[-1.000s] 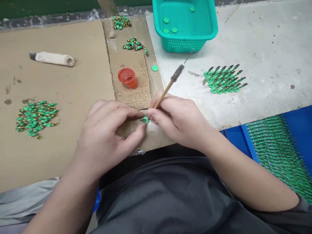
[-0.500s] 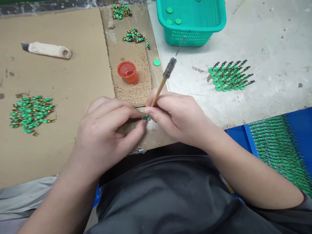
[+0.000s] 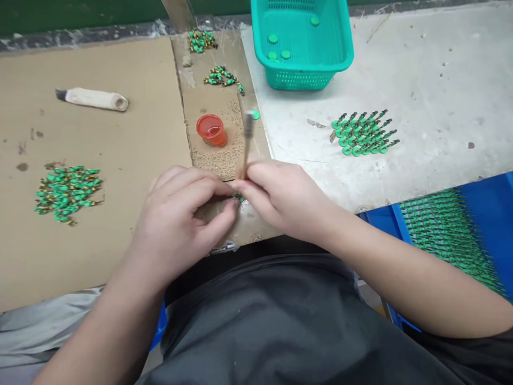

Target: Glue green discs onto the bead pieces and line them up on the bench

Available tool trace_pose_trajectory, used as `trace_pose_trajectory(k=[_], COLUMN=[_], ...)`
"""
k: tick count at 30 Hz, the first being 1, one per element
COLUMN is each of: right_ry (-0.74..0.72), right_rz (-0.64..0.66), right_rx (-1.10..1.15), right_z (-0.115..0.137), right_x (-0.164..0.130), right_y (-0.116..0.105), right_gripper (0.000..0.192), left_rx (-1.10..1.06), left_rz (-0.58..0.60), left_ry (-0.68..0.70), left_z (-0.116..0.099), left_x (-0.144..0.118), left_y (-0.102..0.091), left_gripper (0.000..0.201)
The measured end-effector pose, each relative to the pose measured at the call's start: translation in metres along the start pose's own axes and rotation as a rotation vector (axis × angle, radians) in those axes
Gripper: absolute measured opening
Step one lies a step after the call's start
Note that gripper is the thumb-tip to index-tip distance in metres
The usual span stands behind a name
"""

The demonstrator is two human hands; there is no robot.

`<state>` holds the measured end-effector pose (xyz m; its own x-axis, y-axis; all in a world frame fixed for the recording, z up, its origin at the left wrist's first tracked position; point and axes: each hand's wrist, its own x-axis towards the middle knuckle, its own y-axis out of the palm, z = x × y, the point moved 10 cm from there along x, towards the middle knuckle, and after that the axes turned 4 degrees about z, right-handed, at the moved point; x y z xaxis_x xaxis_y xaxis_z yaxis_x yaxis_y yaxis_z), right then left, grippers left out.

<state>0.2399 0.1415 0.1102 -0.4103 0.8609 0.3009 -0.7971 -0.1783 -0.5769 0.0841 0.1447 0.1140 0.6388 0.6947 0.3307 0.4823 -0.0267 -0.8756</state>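
Observation:
Near the table's front edge, my left hand (image 3: 180, 211) has its thumb and forefinger closed on a tiny green and dark figure (image 3: 238, 196), mostly hidden by the fingertips. My right hand (image 3: 284, 195) grips a bamboo-handled stick tool (image 3: 246, 147) with a dark band, upright and blurred by motion. Its lower end is hidden at the fingers, right beside the figure. Just beyond my hands stands a small red cup (image 3: 211, 130) with liquid in it, on a speckled cardboard piece (image 3: 208, 159). A loose green disc (image 3: 255, 114) lies behind the tool.
Green and dark figures lie in a pile (image 3: 68, 193) at left and two small heaps (image 3: 202, 41) at the back. A teal basket (image 3: 302, 77) holds several discs. Figures on discs stand in rows (image 3: 364, 133). A white-handled tool (image 3: 96, 99) lies left; a blue crate (image 3: 489, 214) sits lower right.
The stick tool has swung from leaning right to nearly upright. My right hand has shifted slightly left, still beside the left fingertips. The whole view has moved a little.

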Motion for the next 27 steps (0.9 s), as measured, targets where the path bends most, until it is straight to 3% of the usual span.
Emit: trace_pose_trajectory(k=[5, 12, 19, 27], right_ry=[0.198, 0.153, 0.120, -0.062], right_rz=[-0.209, -0.175, -0.134, -0.087], right_rx=[0.113, 0.164, 0.051, 0.023], right_z=[-0.020, -0.020, -0.011, 0.007], right_x=[-0.025, -0.031, -0.026, -0.019], right_y=[-0.023, -0.017, -0.020, -0.008], right_gripper=[0.027, 0.027, 0.029, 0.023], left_rx=[-0.068, -0.144, -0.058, -0.044], left_rz=[0.019, 0.012, 0.013, 0.034], left_ry=[-0.073, -0.128, -0.070, -0.068], left_z=[0.002, -0.001, -0.001, 0.001], left_x=[0.003, 0.003, 0.004, 0.002], left_y=[-0.001, -0.006, 0.000, 0.002], left_gripper=[0.005, 0.013, 0.011, 0.008])
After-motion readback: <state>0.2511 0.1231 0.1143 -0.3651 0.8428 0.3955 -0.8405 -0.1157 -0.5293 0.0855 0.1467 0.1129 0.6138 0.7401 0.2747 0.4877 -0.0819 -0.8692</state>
